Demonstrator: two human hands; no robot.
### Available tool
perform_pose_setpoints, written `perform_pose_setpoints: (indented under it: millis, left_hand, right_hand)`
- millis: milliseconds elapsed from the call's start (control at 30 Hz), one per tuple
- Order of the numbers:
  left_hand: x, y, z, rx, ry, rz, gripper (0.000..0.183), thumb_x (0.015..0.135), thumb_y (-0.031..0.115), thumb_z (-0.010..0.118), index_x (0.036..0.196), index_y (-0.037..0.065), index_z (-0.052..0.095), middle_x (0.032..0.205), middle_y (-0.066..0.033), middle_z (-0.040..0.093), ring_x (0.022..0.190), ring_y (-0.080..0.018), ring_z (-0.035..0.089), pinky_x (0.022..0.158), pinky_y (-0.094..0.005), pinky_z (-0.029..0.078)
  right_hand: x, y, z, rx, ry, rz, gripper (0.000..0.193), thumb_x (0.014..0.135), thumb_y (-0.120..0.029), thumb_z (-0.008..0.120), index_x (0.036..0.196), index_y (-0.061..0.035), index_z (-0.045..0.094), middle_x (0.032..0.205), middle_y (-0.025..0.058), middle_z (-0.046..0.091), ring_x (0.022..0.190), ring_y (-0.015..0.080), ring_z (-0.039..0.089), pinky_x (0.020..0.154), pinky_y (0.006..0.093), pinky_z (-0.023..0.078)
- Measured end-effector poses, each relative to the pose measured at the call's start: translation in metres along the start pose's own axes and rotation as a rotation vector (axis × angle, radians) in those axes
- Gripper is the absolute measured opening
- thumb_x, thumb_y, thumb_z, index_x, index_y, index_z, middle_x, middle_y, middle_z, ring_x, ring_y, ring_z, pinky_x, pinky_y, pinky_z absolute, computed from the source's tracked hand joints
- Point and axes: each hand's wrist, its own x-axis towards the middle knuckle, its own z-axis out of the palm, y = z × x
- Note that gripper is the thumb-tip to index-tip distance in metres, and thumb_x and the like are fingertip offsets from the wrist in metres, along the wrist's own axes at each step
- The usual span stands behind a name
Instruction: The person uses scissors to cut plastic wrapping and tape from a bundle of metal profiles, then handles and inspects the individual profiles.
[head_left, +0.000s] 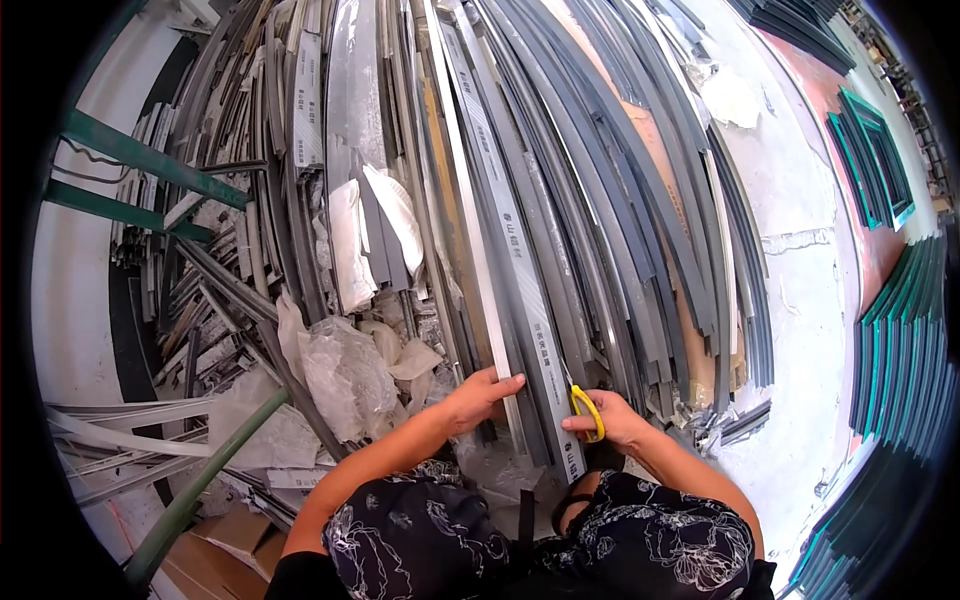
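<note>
Long grey metal profiles lie lengthwise in front of me. One nearer profile [533, 340] carries a printed pale protective film along its top, and its near end reaches toward my lap. My left hand [478, 402] grips the edge of a narrow white-edged profile [496, 345], thumb on top and the other fingers curled at its side. In my right hand [612, 422] are scissors with yellow handles [588, 413]. Their thin blade points away from me, along the right edge of the film-covered profile. The right thumb lies over that profile's surface.
Crumpled clear plastic [350, 380] and short offcuts [225, 260] cover the left side. A green metal frame [150, 165] juts in there, with a cardboard box [225, 550] at the lower left. Dark green-edged frames [905, 340] stand stacked at the right, beyond a pale floor strip [805, 270].
</note>
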Motion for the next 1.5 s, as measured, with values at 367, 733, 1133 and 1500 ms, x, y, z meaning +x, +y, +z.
perform_pose_setpoints:
  millis: [367,733,1133,1500]
  left_hand:
    - [-0.012,0.014,-0.005,-0.123,-0.1,0.021,0.033,0.085,0.015,0.06,0.113,0.006,0.045,0.097,-0.0059,0.057,0.089,-0.0184,0.058,0.079,-0.0347,0.05]
    - [-0.016,0.006,-0.002,0.641,0.698,0.546,0.045,0.075,0.003,0.063,0.114,0.0,0.041,0.09,-0.0084,0.055,0.083,-0.0165,0.057,0.073,-0.0265,0.048]
    - [0.003,0.068,0.006,-0.065,0.358,0.349,0.057,0.082,0.056,0.052,0.102,0.002,0.053,0.083,-0.0102,0.058,0.074,-0.0211,0.059,0.07,-0.0348,0.05]
    - [0.004,0.091,-0.003,-0.435,-0.16,0.458,0.055,0.081,0.046,0.059,0.11,0.001,0.046,0.084,-0.0047,0.049,0.069,-0.0137,0.047,0.061,-0.0272,0.044]
  right_hand:
    - [-0.012,-0.013,-0.012,0.302,-0.303,0.072,0.048,0.069,-0.015,0.073,0.111,-0.0028,0.053,0.093,0.0033,0.057,0.076,0.0105,0.054,0.057,0.0208,0.044]
    - [-0.019,-0.032,0.047,0.099,-0.303,-0.021,0.038,0.074,-0.016,0.073,0.103,-0.0005,0.055,0.086,0.0026,0.058,0.071,0.0092,0.055,0.061,0.0225,0.045]
    - [0.004,0.006,0.074,-0.426,-0.101,-0.355,0.043,0.072,-0.033,0.074,0.083,0.0035,0.053,0.069,0.0097,0.057,0.064,0.014,0.054,0.057,0.0305,0.044]
    - [-0.012,0.005,0.016,-0.437,0.312,-0.368,0.047,0.072,-0.044,0.071,0.083,-0.0008,0.056,0.067,0.0101,0.057,0.061,0.0201,0.057,0.056,0.0306,0.044]
